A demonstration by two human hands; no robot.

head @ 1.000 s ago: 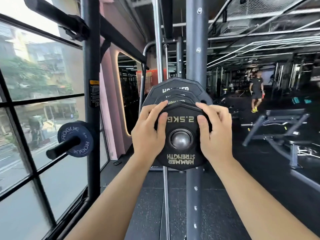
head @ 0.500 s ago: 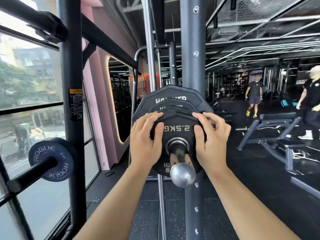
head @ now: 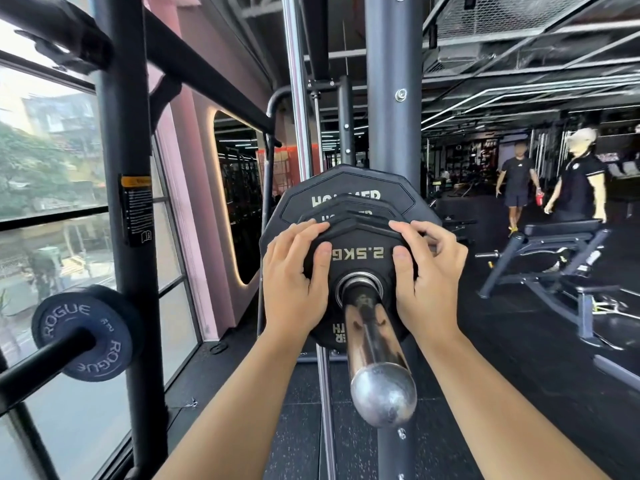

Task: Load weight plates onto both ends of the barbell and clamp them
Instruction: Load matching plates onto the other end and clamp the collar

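The 2.5KG plate (head: 358, 252) is being gripped at its rim by the left hand (head: 294, 282) and right hand (head: 429, 282), fingers curled; probably hard, light.

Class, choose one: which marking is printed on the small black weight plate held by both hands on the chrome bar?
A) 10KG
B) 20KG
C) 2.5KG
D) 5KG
C: the small black weight plate, gripped by the left hand and right hand on the chrome barbell sleeve, reads 2.5KG upside down.
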